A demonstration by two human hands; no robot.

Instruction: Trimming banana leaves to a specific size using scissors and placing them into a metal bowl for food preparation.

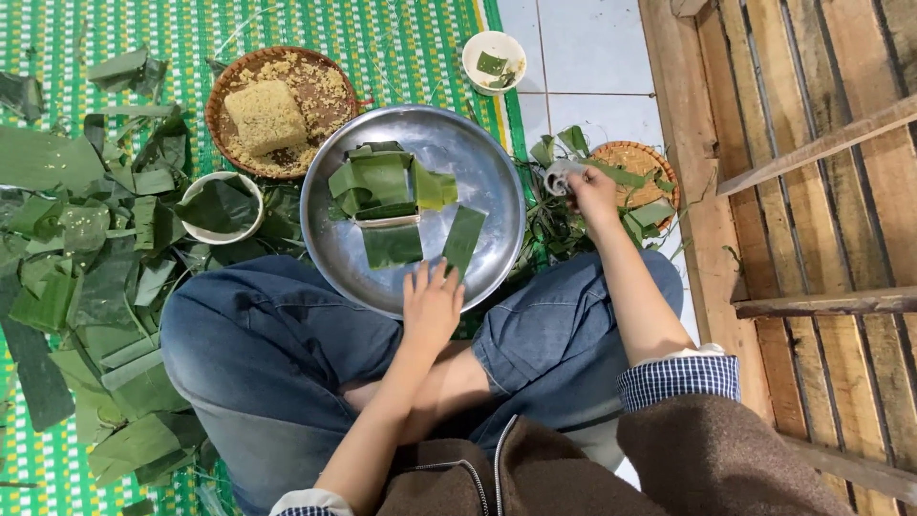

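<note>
A metal tray (330,239) rests on the seated person's knees, with folded leaf pieces (387,196) lying in it. The left hand (430,306) touches its near rim. Beyond the tray to the left sits a woven basket (229,91) holding a rice block (265,117); a bowl (218,207) stands just left of the tray. The right hand (592,191) reaches to the tray's right, over a second basket (635,158), gripping what may be a cloth (559,175). Leaf scraps (86,277) cover the mat (401,48) at the left.

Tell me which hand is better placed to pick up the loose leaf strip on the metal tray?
The left hand. It rests on the near rim of the metal tray, fingers almost touching the leaf strip. The right hand is off the tray, holding something grey over the small basket.
</note>
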